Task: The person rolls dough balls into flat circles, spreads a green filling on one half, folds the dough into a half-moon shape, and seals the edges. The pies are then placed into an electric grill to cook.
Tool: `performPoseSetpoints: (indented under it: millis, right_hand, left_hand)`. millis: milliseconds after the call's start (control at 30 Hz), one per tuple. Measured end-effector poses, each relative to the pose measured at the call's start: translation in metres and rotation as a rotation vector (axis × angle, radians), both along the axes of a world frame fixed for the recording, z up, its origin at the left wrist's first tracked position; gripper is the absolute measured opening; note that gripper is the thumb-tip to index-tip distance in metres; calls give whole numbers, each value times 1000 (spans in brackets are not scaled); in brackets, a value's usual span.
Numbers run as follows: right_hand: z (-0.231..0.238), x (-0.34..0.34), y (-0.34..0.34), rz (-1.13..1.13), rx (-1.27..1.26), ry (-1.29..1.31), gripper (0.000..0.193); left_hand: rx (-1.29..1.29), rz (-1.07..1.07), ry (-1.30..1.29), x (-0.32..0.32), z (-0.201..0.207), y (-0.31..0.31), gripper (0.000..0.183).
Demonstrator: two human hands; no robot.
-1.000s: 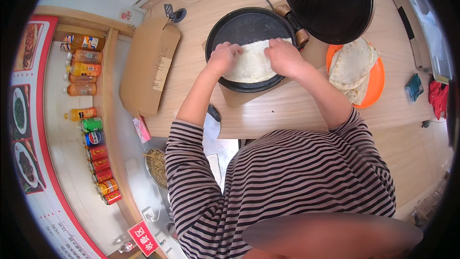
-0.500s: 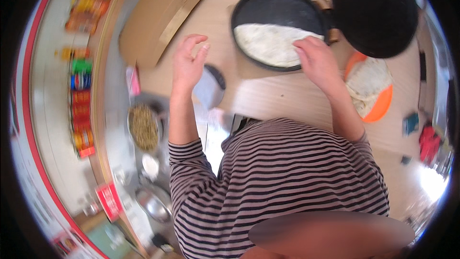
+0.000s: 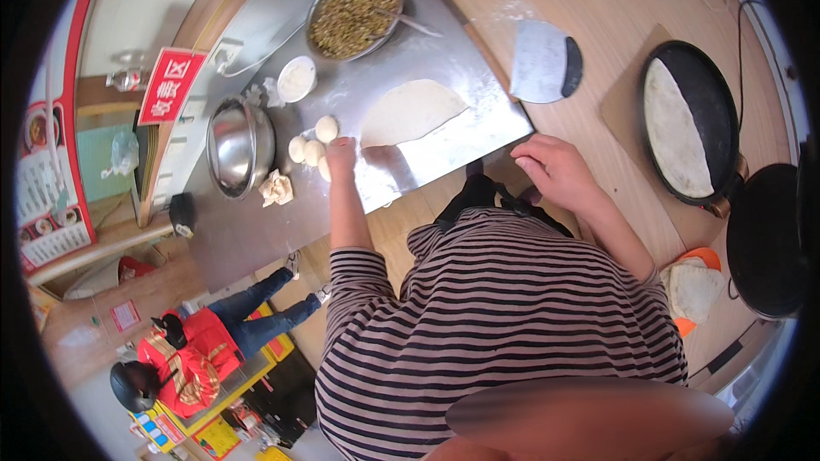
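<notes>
On the metal worktop at the left, my left hand (image 3: 342, 156) is at a small cluster of dough balls (image 3: 313, 153). Its fingers look curled in, and what they hold, if anything, is hidden; one ball beside it is partly covered. A rolled-out flat sheet of dough (image 3: 413, 113) lies just beyond that hand. My right hand (image 3: 555, 172) hovers near the corner where the metal top meets the wooden table, fingers loosely bent, thumb apart, nothing in them. Farther right, a folded half-round flatbread (image 3: 675, 130) covers one side of the round black pan (image 3: 716, 107).
A bowl of chopped filling (image 3: 354, 21) with utensils, a white tub (image 3: 296, 78) and a steel bowl (image 3: 241, 149) stand on the metal top. A dough scraper (image 3: 542, 61) lies on the wood. Flatbread rests on an orange plate (image 3: 705, 256). A person in red (image 3: 184, 363) is at lower left.
My view has turned left toward the metal worktop. My right hand has come away from the flatbread in the pan. My left hand has moved to the dough balls.
</notes>
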State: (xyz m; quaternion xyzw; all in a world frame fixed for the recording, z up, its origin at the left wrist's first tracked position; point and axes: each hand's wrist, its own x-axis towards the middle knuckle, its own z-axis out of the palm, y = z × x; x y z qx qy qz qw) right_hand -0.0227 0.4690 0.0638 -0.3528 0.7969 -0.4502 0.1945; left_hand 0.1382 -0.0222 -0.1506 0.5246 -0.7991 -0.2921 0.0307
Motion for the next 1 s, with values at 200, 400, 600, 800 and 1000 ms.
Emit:
performPoseSetpoints:
  millis: [200,400,600,800,1000]
  right_hand:
    - [-43,12,-78,106,97,2,18]
    - [-103,10,-145,1,102,-112,24]
    - [-158,21,-211,-473,-635,-874,51]
    - [-162,13,-206,-492,-1306,-1605,67]
    - [-151,46,-238,-582,-727,-872,47]
  left_hand:
    - [117,7,170,-18,-5,40,39]
    - [234,-179,133,-43,47,54,28]
    - [-68,-483,193,-90,124,150,22]
    - [198,-499,688,-109,105,165,36]
    - [1383,181,999,-104,36,120,82]
